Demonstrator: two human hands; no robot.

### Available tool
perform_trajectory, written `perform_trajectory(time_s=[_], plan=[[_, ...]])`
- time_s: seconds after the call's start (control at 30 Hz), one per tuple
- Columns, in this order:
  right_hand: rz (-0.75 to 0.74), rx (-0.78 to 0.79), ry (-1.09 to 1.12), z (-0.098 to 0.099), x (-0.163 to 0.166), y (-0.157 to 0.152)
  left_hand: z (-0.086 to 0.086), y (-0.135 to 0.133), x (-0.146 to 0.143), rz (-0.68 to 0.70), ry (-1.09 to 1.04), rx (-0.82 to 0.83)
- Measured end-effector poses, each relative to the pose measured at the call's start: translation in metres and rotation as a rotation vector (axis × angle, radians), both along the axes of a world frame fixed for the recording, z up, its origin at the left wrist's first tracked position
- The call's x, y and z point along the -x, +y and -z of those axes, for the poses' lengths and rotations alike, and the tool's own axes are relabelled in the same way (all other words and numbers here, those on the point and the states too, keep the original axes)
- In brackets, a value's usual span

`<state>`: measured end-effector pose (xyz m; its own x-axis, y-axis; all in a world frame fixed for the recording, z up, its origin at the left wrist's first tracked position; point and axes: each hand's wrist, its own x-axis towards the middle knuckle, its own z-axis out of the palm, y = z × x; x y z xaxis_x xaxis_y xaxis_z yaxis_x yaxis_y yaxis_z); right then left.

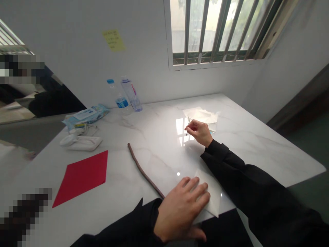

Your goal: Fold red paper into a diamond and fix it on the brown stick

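My left hand (183, 207) lies flat near the front edge of the table, fingers stretched out over a cream sheet of paper (214, 197). Farther back, my right hand (199, 132) has its thumb and fingers pinched together above the tabletop. Whatever it may hold is too small to make out. Just below its fingertips a tiny dark speck (186, 134) shows on the table. Behind that hand sits a loose pile of cream papers (202, 115). A brown stick (142, 171), slightly bent, runs toward my left hand, which hides its near end.
On the white marbled table (154, 130) lie a red paper (82, 176), a white plastic holder (83, 142) and a wipes pack (88, 115). Two plastic bottles (132, 94) stand by the wall. A yellow note (113, 40) is stuck above them, left of a barred window (218, 31).
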<state>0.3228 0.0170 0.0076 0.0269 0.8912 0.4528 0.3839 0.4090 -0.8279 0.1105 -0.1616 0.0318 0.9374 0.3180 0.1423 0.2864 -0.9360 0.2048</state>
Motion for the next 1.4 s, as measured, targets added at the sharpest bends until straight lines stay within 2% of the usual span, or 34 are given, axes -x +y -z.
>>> perform_trajectory(time_s=[0.13,0.2,0.3,0.43,0.53,0.67,0.73,0.8,0.9,1.0,1.1,1.4], plan=[[0.045,0.019,-0.021,0.003,-0.011,0.007,0.011,-0.028,-0.002,-0.063,-0.117,-0.192],[0.050,0.047,-0.006,0.006,-0.016,0.010,0.015,-0.035,-0.002,-0.065,-0.158,-0.196],[0.031,0.112,0.015,0.011,-0.019,0.014,0.014,-0.035,-0.003,-0.059,-0.186,-0.129],[-0.022,0.162,0.074,0.016,-0.020,0.017,0.000,-0.022,-0.002,-0.067,-0.190,0.085],[-0.007,0.163,0.143,0.018,-0.020,0.019,-0.020,0.003,0.003,-0.128,-0.233,0.274],[0.021,0.165,0.213,0.020,-0.020,0.021,-0.041,0.064,0.019,-0.449,-0.521,0.562],[0.045,0.147,0.261,0.021,-0.019,0.022,-0.040,0.097,0.029,-0.648,-0.781,0.714],[0.065,0.134,0.330,0.021,-0.018,0.022,-0.032,0.124,0.039,-0.798,-1.000,0.891],[0.076,0.143,0.397,0.021,-0.015,0.021,-0.014,0.144,0.050,-0.963,-1.092,1.041],[0.026,0.189,0.384,0.021,-0.008,0.018,0.000,0.146,0.057,-0.985,-1.108,1.095],[-0.097,0.304,0.392,0.020,0.003,0.011,0.006,0.147,0.062,-0.962,-1.127,1.032],[-0.329,0.588,0.700,0.003,0.024,-0.014,-0.001,0.144,0.069,-0.574,-0.886,0.610]])
